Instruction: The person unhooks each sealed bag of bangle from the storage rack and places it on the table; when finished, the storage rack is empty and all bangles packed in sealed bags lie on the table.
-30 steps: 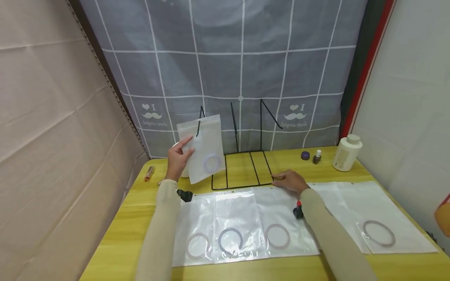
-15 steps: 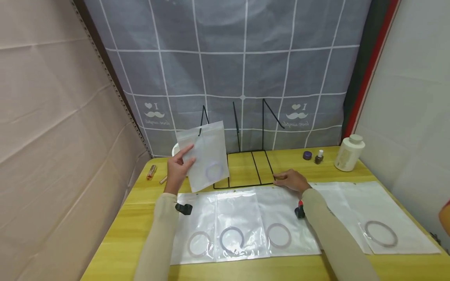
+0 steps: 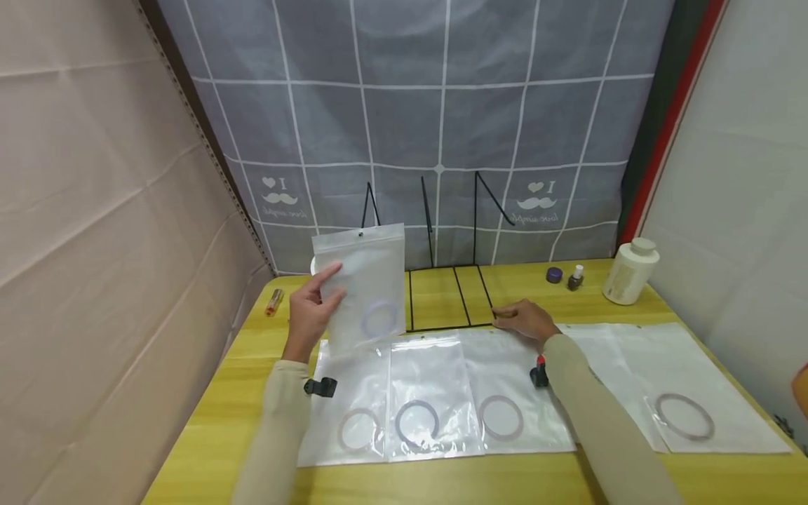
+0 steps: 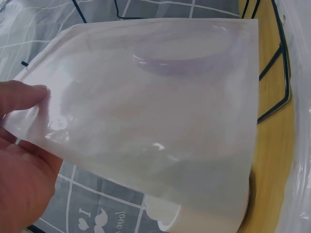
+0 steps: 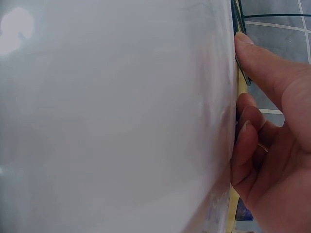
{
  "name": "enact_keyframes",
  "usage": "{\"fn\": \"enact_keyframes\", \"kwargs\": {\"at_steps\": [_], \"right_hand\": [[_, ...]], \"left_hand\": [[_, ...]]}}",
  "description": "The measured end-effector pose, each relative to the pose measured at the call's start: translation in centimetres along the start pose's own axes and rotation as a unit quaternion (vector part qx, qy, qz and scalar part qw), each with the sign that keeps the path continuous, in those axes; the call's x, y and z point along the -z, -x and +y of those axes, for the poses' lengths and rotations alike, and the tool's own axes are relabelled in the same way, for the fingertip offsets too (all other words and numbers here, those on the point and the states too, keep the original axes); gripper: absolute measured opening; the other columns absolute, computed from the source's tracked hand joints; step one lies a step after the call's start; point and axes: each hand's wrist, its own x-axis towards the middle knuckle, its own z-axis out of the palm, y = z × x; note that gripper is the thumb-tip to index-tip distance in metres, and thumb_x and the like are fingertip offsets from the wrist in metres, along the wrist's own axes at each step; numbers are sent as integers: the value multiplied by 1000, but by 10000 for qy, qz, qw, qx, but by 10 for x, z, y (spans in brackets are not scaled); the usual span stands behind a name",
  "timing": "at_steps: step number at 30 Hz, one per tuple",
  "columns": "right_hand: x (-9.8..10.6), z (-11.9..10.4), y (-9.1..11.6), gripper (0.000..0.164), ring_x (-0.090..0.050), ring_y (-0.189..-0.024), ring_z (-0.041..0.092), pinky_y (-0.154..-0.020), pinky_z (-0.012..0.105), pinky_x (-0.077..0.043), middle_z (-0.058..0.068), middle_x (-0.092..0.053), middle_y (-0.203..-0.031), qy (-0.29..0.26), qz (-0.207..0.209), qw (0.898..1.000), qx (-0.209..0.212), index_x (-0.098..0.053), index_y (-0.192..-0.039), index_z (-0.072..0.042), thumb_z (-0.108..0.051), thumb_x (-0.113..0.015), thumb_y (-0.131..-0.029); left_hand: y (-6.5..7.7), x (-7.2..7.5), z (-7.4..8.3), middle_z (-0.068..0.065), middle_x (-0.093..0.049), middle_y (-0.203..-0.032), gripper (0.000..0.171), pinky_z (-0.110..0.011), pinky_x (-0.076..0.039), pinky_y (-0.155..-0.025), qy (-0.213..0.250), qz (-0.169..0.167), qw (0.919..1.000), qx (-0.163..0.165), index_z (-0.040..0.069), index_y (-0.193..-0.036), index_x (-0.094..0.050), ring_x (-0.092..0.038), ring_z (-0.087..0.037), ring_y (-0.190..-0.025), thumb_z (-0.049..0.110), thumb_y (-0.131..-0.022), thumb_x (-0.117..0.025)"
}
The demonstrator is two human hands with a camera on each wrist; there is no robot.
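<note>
My left hand [image 3: 308, 315] holds a translucent zip bag [image 3: 360, 273] by its left edge, thumb in front. A pale purple ring [image 3: 379, 320] lies low inside the bag. At the bag's top, the dark tip [image 3: 360, 234] of a rack hook shows at the hole. The bag hides most of that hook arm. My right hand [image 3: 525, 320] grips the front right corner of the black wire rack [image 3: 466, 301]. In the right wrist view, its thumb [image 5: 265, 65] and curled fingers lie at the rack's wire, beside a large blurred bag [image 5: 121, 121].
Several ring bags [image 3: 435, 358] lie in a row in front of the rack. More bags [image 3: 637, 351] lie at the right. A white bottle [image 3: 631, 272], a nail polish bottle [image 3: 575, 278], a purple cap [image 3: 554, 275] and a lighter-like object [image 3: 274, 302] stand or lie farther back.
My left hand has drawn the bag toward me and slightly down along the hook, so its hole now sits at the tip. The right hand keeps its place on the rack.
</note>
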Motion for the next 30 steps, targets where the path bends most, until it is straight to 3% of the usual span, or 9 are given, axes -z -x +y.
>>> {"fn": "enact_keyframes", "kwargs": {"at_steps": [7,9,12,14,17,20,22,24,30], "right_hand": [[-1,-3,-1,49,-48,-134,42,-108,62,-37,18,-58,-142,-44,-71,9998,-156,-65,-136,-20,-40,-73,-92],[0,-4,-1,49,-49,-134,42,-107,62,-37,19,-58,-142,-14,-68,9999,-136,-65,-136,-20,-41,-73,-93],[1,-5,-2,51,-48,-134,43,-107,62,-38,19,-57,-142,22,-66,9999,-120,-65,-137,-20,-43,-73,-92],[1,-4,-2,51,-48,-134,43,-108,62,-37,19,-57,-142,31,-82,9999,-135,-65,-136,-20,-44,-73,-92],[5,-3,-3,52,-47,-135,43,-108,62,-36,19,-56,-143,123,-72,9999,-76,-64,-137,-19,-44,-72,-92],[7,-2,-4,53,-46,-136,43,-108,62,-35,18,-56,-143,180,-14,9998,-43,-64,-138,-19,-44,-72,-92],[7,-2,-4,53,-47,-135,43,-108,62,-36,18,-56,-143,126,8,9999,-88,-64,-138,-19,-44,-73,-92],[6,-1,-4,54,-47,-135,42,-108,61,-36,17,-56,-143,63,3,9999,-136,-64,-138,-20,-45,-73,-91],[0,-6,-1,52,-51,-131,40,-105,60,-40,15,-59,-142,95,-10,9998,-181,-65,-138,-21,-44,-73,-92]], "left_hand": [[16,23,20,-10,-66,-126,44,-16,-52,-62,-58,-235,9994,-240,2,-133,-66,-61,-4,-77,-6,-89,-72],[23,36,27,-6,-66,-124,46,-17,-55,-68,107,-266,9996,-58,0,-134,-64,-64,-5,-83,-8,-89,-71],[38,60,31,-1,-67,-121,49,-23,-58,-77,786,-259,9949,571,0,-136,-62,-67,-10,-96,-12,-89,-68],[49,80,26,1,-68,-118,51,-25,-58,-78,1440,-443,9819,1144,4,-137,-62,-67,-11,-97,-15,-90,-64],[62,112,9,-1,-70,-115,53,-30,-59,-80,2226,-1124,9442,2152,13,-137,-63,-69,-13,-99,-18,-93,-55],[69,142,-16,-4,-71,-115,53,-34,-59,-82,2237,-2023,8991,3173,18,-139,-61,-70,-18,-100,-13,-97,-51],[72,159,-34,-5,-71,-112,50,-35,-59,-81,1883,-2379,8820,3605,17,-140,-61,-71,-18,-97,-9,-98,-54],[76,174,-52,-1,-70,-113,48,-33,-59,-81,1436,-2501,8785,3810,15,-141,-61,-70,-17,-96,-6,-97,-58],[83,202,-87,5,-68,-106,44,-29,-58,-77,502,-2237,8871,4007,18,-131,-68,-68,-13,-90,-2,-93,-67]]}}
